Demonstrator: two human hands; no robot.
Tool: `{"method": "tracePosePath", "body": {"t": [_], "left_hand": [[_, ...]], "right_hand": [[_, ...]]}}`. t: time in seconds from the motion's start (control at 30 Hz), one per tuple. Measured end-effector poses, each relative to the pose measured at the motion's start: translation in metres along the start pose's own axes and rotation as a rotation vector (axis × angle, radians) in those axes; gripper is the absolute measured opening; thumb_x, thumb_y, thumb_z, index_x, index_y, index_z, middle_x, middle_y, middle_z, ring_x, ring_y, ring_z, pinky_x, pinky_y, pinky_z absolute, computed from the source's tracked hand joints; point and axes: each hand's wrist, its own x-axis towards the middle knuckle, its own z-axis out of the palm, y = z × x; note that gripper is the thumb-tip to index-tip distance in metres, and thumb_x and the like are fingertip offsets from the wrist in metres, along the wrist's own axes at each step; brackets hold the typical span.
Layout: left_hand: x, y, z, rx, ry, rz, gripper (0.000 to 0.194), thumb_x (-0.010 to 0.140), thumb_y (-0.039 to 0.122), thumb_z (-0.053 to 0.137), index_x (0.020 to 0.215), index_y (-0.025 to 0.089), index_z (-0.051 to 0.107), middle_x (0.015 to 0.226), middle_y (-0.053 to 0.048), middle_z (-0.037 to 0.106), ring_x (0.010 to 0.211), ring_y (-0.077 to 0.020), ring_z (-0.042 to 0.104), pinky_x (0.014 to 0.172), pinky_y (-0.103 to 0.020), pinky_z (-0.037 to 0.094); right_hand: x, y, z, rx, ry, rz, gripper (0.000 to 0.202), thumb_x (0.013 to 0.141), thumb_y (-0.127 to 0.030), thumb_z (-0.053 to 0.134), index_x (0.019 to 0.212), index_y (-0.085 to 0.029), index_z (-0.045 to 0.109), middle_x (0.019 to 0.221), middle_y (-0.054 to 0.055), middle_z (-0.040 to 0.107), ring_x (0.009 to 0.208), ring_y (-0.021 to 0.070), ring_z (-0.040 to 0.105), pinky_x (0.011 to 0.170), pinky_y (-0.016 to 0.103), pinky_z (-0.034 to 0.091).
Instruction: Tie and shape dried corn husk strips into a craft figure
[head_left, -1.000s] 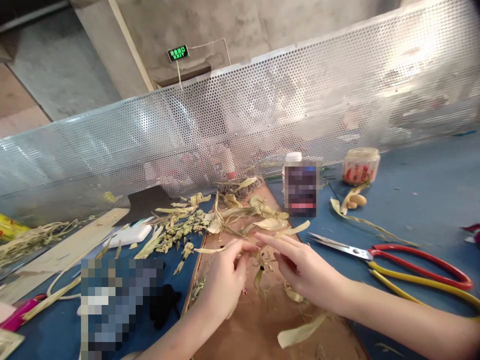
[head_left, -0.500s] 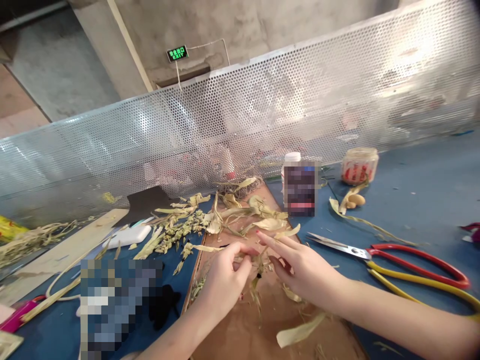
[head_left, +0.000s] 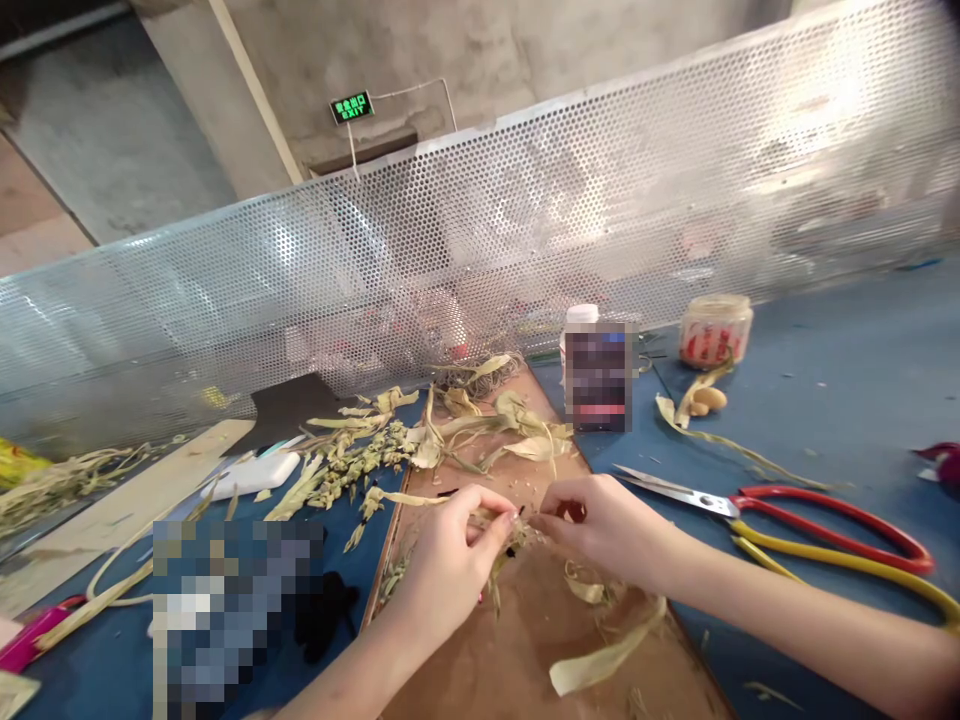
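Note:
Above the brown board (head_left: 517,640), my left hand (head_left: 469,545) pinches a small bundle of dried plant strips (head_left: 496,575) with dark bits on it. My right hand (head_left: 592,520) is closed just to the right, its fingertips pinched at the bundle's frayed end, nearly touching the left fingertips. What lies between the right fingertips is too small to make out. Pale dried husks (head_left: 525,430) lie on the board behind the hands, and a loose husk strip (head_left: 607,655) rests nearer the front.
Scissors (head_left: 720,503) with red and yellow handles lie to the right. Behind stand a white-capped bottle (head_left: 582,315) and a glass jar (head_left: 716,332). Bunched dried plants (head_left: 364,455), a white case (head_left: 251,475) and a flat strip (head_left: 135,490) lie left. A perforated metal screen (head_left: 480,220) runs behind.
My right hand's raised, spread fingers have drawn in to a pinch beside the left fingertips. The bundle hangs lower and less visibly beneath my left hand, which stays nearly in place.

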Motion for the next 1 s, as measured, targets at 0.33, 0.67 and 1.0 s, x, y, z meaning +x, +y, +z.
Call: {"method": "tracePosePath", "body": {"t": [0.33,0.67,1.0], "left_hand": [[0.0003,0.001,0.0005,-0.02,0.0,0.033,0.018,0.084,0.038,0.052,0.085,0.021,0.058,0.053,0.007,0.047,0.035,-0.0052,0.036,0.032,-0.014,0.03],[0.0038,0.003,-0.0035,-0.055,0.028,-0.011,0.021,0.079,0.039,0.057,0.086,0.02,0.061,0.055,0.006,0.049,0.035,-0.0053,0.032,0.03,-0.015,0.03],[0.0092,-0.0036,-0.006,0.033,0.069,-0.022,0.028,0.079,0.046,0.057,0.087,0.02,0.064,0.05,0.006,0.049,0.031,-0.0067,0.036,0.032,-0.017,0.026]], "right_hand": [[-0.0009,0.0057,0.0017,0.043,-0.004,0.026,0.015,0.07,-0.018,0.047,0.056,-0.018,0.045,0.049,-0.007,0.041,0.05,0.0085,0.033,0.044,0.02,0.025],[-0.0036,0.0041,0.0046,-0.215,0.207,-0.229,0.015,0.074,-0.01,0.049,0.062,-0.019,0.048,0.063,0.0,0.055,0.068,0.0158,0.049,0.058,0.024,0.037],[-0.004,0.0066,0.0058,-0.542,0.309,-0.384,0.021,0.085,-0.016,0.048,0.067,-0.018,0.057,0.063,0.002,0.059,0.067,0.0183,0.053,0.053,0.027,0.037]]}}
